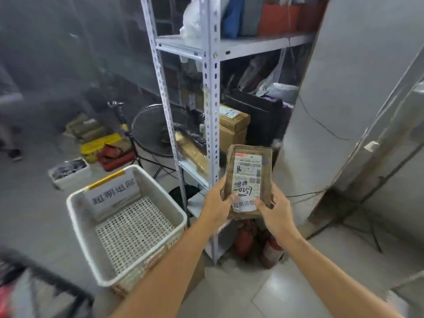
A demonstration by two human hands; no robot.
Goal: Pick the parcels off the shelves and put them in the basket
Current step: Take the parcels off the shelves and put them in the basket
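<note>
Parcel in hand: a flat brown parcel (249,180) with a white printed label (246,173) and handwritten numbers, held upright in the air in front of the shelf unit (212,88), to the right of the basket and not yet over it.
Left hand: the left hand (218,203) grips the parcel's lower left edge, thumb laid across the front.
Right hand: the right hand (273,212) grips the lower right corner, thumb on the front and fingers curled behind.
Basket: the white slotted basket (79,228) sits low and to the left, near the shelf post; inside it only a paper sign (114,191) leans against the far wall, and no parcels show on its floor.
Done so far: judging from this, one parcel is off the shelf and none are in the basket.
Left on the shelves: taped cardboard boxes (234,125) on a middle shelf, a flat brown package (195,154) on the shelf below them, plastic bags (275,88) above, and coloured packets (277,17) on the top shelf.
Still to do: carry this parcel left and down into the basket, then return for the rest; the task looks to be near its start.
Nearby: red fire extinguishers (245,239) on the floor under the shelves and a fan (151,131) behind the basket.
</note>
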